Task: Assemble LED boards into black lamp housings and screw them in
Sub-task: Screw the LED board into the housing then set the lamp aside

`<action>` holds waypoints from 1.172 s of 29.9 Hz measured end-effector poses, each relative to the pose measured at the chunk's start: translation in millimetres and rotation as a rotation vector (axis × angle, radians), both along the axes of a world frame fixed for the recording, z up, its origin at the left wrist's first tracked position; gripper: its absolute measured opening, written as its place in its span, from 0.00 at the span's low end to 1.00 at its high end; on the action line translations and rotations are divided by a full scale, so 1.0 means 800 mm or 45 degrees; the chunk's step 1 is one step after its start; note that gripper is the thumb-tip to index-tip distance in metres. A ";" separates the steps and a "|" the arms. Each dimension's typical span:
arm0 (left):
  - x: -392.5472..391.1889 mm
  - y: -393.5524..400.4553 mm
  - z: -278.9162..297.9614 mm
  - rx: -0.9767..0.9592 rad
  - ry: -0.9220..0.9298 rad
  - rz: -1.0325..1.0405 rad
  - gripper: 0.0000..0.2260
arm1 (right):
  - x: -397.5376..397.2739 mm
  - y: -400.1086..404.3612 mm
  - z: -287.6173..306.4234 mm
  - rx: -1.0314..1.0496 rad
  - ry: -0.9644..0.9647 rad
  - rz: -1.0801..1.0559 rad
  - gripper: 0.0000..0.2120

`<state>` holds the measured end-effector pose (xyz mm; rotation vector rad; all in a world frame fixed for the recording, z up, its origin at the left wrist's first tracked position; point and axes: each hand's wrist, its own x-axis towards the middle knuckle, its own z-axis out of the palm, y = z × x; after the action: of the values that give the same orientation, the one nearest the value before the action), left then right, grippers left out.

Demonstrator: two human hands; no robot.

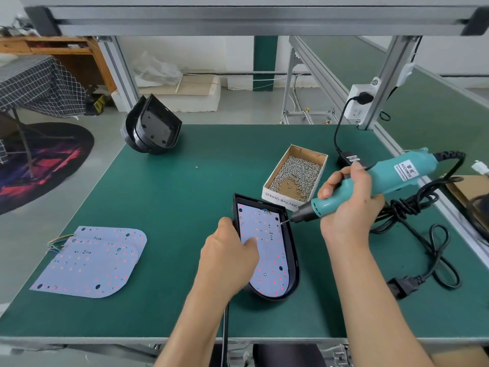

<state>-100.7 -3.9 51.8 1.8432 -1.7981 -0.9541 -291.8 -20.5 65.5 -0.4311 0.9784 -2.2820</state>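
Observation:
A black lamp housing (292, 250) lies in front of me on the green mat with a white LED board (270, 250) seated inside it. My left hand (230, 255) grips the housing's left wall, the thumb over its far left edge and the fingers resting on the board. My right hand (349, 205) grips a teal electric screwdriver (375, 181). Its bit tip touches the board's upper right corner near the housing wall.
A cardboard box of screws (296, 176) stands just behind the housing. Two spare LED boards (92, 260) lie at the left front. Stacked empty black housings (152, 127) sit at the far left. The black power cord (423, 234) coils at the right, by a wall socket (361, 104).

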 end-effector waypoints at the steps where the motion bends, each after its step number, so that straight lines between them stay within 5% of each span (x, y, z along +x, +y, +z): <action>1: -0.001 0.000 0.000 -0.004 0.001 0.000 0.11 | 0.000 0.000 -0.001 0.001 0.006 0.000 0.11; 35: -0.005 0.001 -0.001 -0.039 -0.014 0.040 0.11 | 0.014 -0.008 -0.014 0.042 0.210 -0.051 0.12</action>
<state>-104.9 -2.8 50.8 1.8563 -1.7745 -0.9020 -280.3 -26.9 54.5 -0.5985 1.1130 -2.2911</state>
